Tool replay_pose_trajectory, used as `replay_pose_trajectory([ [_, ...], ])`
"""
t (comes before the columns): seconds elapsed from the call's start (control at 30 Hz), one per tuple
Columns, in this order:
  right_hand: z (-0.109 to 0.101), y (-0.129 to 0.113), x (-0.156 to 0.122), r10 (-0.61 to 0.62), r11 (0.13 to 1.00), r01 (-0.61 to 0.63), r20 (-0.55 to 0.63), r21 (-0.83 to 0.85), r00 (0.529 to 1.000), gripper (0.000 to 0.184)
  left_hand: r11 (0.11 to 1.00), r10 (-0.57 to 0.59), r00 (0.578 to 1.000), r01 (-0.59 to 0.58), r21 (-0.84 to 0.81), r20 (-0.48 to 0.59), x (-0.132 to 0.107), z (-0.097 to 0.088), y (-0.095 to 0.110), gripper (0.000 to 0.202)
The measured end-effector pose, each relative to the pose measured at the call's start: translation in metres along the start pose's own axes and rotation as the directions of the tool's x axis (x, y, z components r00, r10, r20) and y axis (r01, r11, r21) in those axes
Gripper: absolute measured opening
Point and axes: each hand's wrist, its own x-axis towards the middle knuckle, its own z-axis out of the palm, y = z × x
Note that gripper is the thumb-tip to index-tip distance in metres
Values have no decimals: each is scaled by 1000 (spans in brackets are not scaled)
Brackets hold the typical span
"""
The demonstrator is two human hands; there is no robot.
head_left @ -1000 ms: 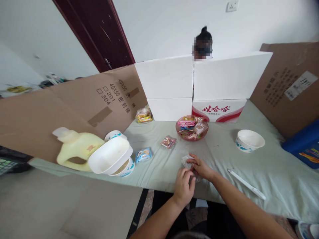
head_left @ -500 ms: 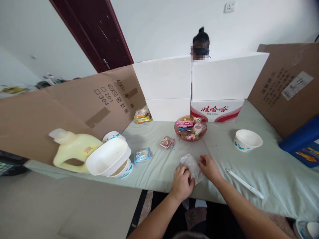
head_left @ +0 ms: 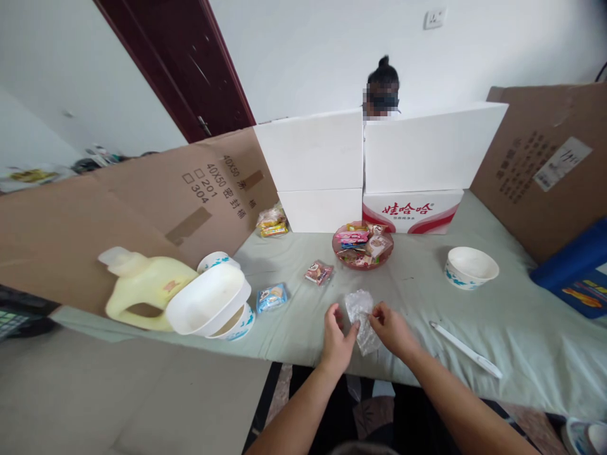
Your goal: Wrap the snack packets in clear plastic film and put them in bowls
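Note:
A small sheet of clear bubble wrap [head_left: 359, 304] lies on the cloth near the table's front edge, between my hands. My right hand [head_left: 391, 325] pinches the sheet near its right side, thumb and forefinger together. On the other side is my left hand [head_left: 337, 338], its fingers curved and apart from the thumb. The left thumb tip touches the sheet's left edge. Beyond the sheet sit a brown wrapped snack [head_left: 318, 272] and a pink bowl [head_left: 389, 258] of packaged snacks. A blue snack packet [head_left: 272, 297] lies to the left.
White paper bowl [head_left: 472, 268] and white stick-like tool [head_left: 467, 349] are at right, by a blue container [head_left: 576, 272]. Left stand a yellow jug [head_left: 152, 278] and a white tray [head_left: 206, 303] on paper bowls. White boxes [head_left: 317, 148] line the back; a person's head [head_left: 383, 79] shows behind.
My left hand has lifted off the bubble wrap to its left edge, fingers spreading. My right hand has moved left onto the sheet and pinched it.

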Motion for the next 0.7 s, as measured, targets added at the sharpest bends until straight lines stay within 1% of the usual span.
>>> replay_pose_trajectory([
  [0.03, 0, 0, -4, -1, 999, 2, -13, 52, 1000, 7, 987, -108, 993, 113, -115, 50, 1, -1, 4, 65],
  [0.07, 1, 1, -7, -3, 992, 8, -36, 128, 999, 8, 951, -198, 974, 218, -218, 111, 2, -1, 8, 69],
  [0.1, 2, 1, -11, -4, 973, 18, -64, 229, 998, 11, 906, -261, 951, 300, -297, 163, 2, -2, 13, 72],
  [0.13, 2, 1, -15, -5, 939, 36, -90, 341, 996, 15, 869, -298, 935, 350, -351, 194, 2, -3, 18, 73],
  [0.17, 3, 1, -19, -10, 892, 59, -111, 449, 994, 17, 847, -315, 928, 370, -383, 199, 1, -5, 23, 72],
  [0.23, 1, 0, -26, -45, 804, 105, -118, 585, 992, 20, 843, -306, 937, 349, -409, 169, -1, -7, 31, 65],
  [0.3, -3, -1, -32, -116, 775, 139, -78, 616, 990, 25, 860, -274, 950, 313, -404, 153, -4, -8, 35, 53],
  [0.4, -12, -1, -38, -233, 805, 193, 0, 562, 972, 29, 891, -225, 959, 274, -362, 174, -8, -11, 38, 36],
  [0.47, -16, 0, -40, -274, 828, 223, 24, 514, 961, 29, 924, -170, 969, 221, -312, 182, -9, -14, 42, 30],
  [0.53, -19, 1, -41, -281, 848, 235, 28, 475, 959, 35, 952, -119, 972, 170, -253, 203, -9, -17, 45, 26],
  [0.6, -21, 2, -42, -271, 868, 238, 14, 435, 963, 38, 969, -101, 959, 156, -194, 265, -8, -20, 48, 24],
  [0.67, -21, 2, -43, -251, 891, 238, -16, 388, 968, 33, 984, -78, 942, 126, -128, 326, -8, -22, 50, 25],
  [0.7, -20, 2, -44, -245, 899, 241, -36, 366, 969, 30, 993, -50, 939, 84, -87, 339, -8, -22, 51, 28],
])
